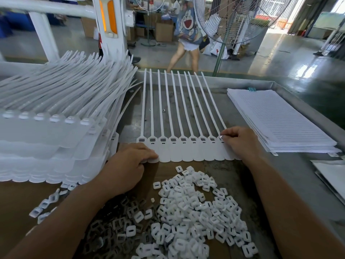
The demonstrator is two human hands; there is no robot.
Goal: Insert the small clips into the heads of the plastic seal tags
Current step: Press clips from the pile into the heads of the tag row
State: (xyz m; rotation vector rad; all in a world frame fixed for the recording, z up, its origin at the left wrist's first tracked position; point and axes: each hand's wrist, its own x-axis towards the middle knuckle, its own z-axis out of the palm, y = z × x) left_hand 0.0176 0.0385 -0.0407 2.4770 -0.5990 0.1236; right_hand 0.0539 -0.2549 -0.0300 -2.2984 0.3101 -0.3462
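Note:
A joined strip of white plastic seal tags [186, 150] lies flat across the metal table, tails pointing away from me. Most heads show a dark metal clip [173, 140] seated in the slot. My right hand [240, 141] is over the rightmost head and pinches a small shiny clip [222, 137] at that head. My left hand [130, 165] grips the strip's near left corner, fingers curled over the tag flags. Near me lie a pile of white square caps [192, 208] and a pile of grey metal clips [115, 228].
A tall stack of tag strips [52, 128] fills the left side. A stack of lined paper sheets [280, 120] lies at the right by the table's raised rim [308, 107]. Brown cardboard [16, 199] covers the near table. A fan [233, 19] and a person [186, 34] stand beyond.

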